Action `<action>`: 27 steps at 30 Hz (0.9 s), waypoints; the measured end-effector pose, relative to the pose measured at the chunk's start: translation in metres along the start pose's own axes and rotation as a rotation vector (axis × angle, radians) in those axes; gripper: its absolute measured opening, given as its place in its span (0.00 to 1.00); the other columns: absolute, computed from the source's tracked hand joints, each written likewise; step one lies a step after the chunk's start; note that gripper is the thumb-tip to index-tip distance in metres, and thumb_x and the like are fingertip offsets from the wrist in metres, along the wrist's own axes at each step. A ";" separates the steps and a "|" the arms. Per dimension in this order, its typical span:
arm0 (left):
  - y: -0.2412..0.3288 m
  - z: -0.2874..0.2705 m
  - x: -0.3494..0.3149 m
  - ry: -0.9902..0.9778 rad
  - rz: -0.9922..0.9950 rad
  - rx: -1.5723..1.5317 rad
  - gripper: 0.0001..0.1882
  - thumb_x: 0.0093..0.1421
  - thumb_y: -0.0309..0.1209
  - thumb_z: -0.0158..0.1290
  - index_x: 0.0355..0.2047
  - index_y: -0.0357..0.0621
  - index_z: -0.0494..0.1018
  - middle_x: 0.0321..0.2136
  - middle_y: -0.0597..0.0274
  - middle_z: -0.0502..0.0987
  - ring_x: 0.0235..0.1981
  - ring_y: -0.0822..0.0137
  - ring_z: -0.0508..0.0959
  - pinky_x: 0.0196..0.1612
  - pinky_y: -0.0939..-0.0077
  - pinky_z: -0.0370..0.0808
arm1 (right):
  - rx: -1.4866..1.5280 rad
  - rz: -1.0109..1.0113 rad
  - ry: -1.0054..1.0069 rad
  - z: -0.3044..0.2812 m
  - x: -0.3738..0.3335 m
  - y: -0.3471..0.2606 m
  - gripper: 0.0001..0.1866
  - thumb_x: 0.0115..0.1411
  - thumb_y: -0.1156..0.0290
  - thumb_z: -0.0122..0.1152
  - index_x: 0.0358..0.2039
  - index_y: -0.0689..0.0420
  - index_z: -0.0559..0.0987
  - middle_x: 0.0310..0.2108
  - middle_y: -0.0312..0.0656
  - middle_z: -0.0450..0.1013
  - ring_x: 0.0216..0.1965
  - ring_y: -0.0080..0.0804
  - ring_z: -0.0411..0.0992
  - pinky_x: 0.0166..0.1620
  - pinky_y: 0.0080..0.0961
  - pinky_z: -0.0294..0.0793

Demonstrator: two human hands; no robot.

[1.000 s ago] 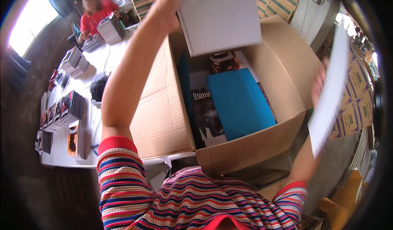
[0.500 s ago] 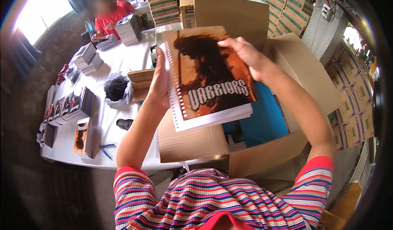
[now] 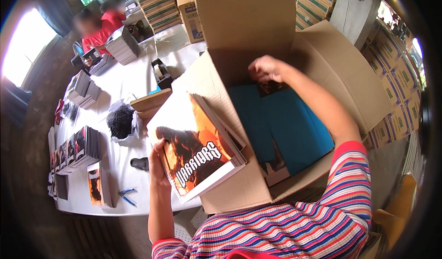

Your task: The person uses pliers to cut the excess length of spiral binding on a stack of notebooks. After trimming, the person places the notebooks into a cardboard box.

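A stack of notebooks (image 3: 195, 150) with orange and black covers leans tilted over the left flap of a large open cardboard box (image 3: 239, 185). My left hand (image 3: 159, 164) grips its left edge, the thumb on the cover. Over the far inside of the box, my right hand (image 3: 267, 70) has its fingers curled in and slightly blurred; what they hold, if anything, is hidden. Just below that hand shows a dark brown printed cover (image 3: 272, 88). Blue sheets (image 3: 294, 125) lie across the box's contents, with part of another printed cover at the near side.
On the white table (image 3: 147, 194) are blue-handled pliers (image 3: 126, 197), a bag of black coils (image 3: 122, 120), a tape dispenser (image 3: 161, 74) and several notebook stacks (image 3: 80, 148). Two people in red (image 3: 94, 35) sit at the far left. Stacked cartons (image 3: 396, 88) stand at right.
My right hand has let go of the notebook stack and moved over the inside of the box. The stack, in my left hand, has come lower and left, onto the flap. The view has shifted.
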State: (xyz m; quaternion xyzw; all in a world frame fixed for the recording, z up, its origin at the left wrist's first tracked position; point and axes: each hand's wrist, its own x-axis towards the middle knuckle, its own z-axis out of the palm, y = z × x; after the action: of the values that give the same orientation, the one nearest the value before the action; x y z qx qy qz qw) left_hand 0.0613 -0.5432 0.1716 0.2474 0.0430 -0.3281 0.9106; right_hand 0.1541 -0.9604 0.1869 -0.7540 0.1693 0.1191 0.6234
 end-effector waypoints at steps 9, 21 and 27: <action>-0.018 -0.013 0.002 0.118 0.018 -0.032 0.21 0.57 0.35 0.46 0.49 0.36 0.66 0.44 0.51 0.75 0.41 0.58 0.78 0.46 0.64 0.77 | -0.645 0.160 -0.453 0.038 0.053 0.044 0.38 0.43 0.68 0.70 0.55 0.62 0.66 0.50 0.49 0.67 0.50 0.40 0.66 0.52 0.35 0.67; -0.022 -0.007 0.001 0.147 0.039 -0.046 0.23 0.56 0.35 0.47 0.50 0.34 0.64 0.44 0.50 0.75 0.39 0.57 0.79 0.44 0.63 0.78 | -0.963 0.045 -0.567 -0.102 -0.034 0.049 0.61 0.25 0.62 0.80 0.61 0.61 0.57 0.53 0.54 0.64 0.55 0.43 0.63 0.56 0.30 0.64; -0.019 -0.004 -0.001 0.207 0.063 -0.003 0.19 0.55 0.34 0.48 0.44 0.34 0.67 0.38 0.49 0.77 0.33 0.59 0.81 0.36 0.67 0.81 | -0.991 0.088 -0.442 -0.045 -0.035 0.045 0.59 0.38 0.50 0.71 0.64 0.56 0.47 0.63 0.55 0.47 0.65 0.46 0.46 0.63 0.35 0.51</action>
State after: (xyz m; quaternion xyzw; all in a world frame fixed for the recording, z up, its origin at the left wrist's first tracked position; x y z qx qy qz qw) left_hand 0.0488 -0.5534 0.1598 0.2799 0.1293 -0.2719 0.9116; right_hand 0.1019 -1.0086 0.1687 -0.9068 -0.0106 0.3663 0.2086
